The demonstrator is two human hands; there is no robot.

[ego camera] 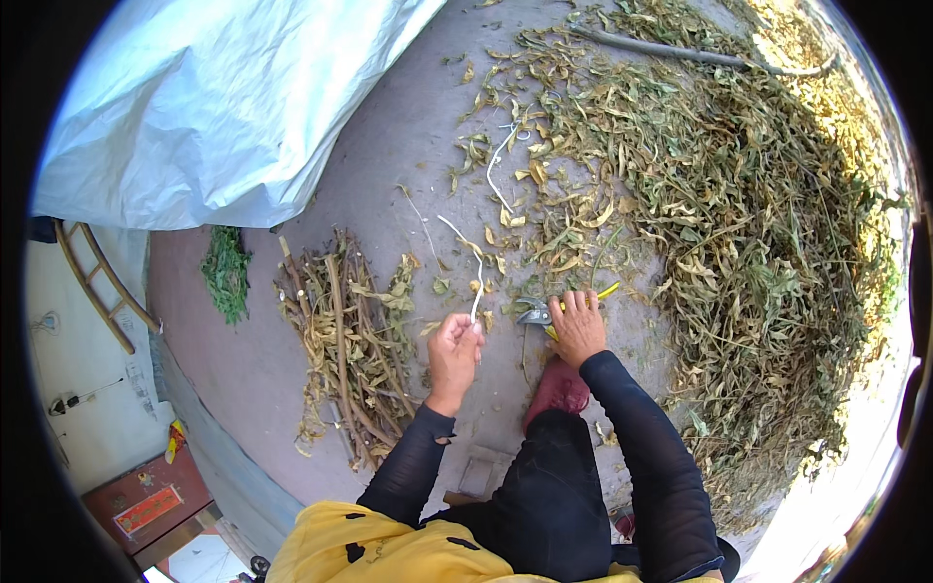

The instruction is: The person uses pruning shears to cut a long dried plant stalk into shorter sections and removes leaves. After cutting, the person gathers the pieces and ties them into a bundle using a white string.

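Note:
My left hand (453, 355) pinches one end of a white cord (479, 280) between thumb and fingers. The cord's far part trails forward among a few dry leaves. Over a pair of pruning shears (538, 315) with yellow handles, my right hand (580, 326) is closed from above, low near the concrete ground. The metal blades point left and look parted; my fingers hide the middle of the shears. A red shoe (555, 390) is just below that hand. Left of my left hand lies a bundle of cut branches (341, 313) with withered leaves.
A large heap of dried leafy stalks (758, 248) covers the right side, with a wooden pole (670, 49) across its far part. Another white cord (494, 173) lies ahead. A pale tarp (219, 109), green leaves (226, 273) and a wooden ladder (102, 280) are at left.

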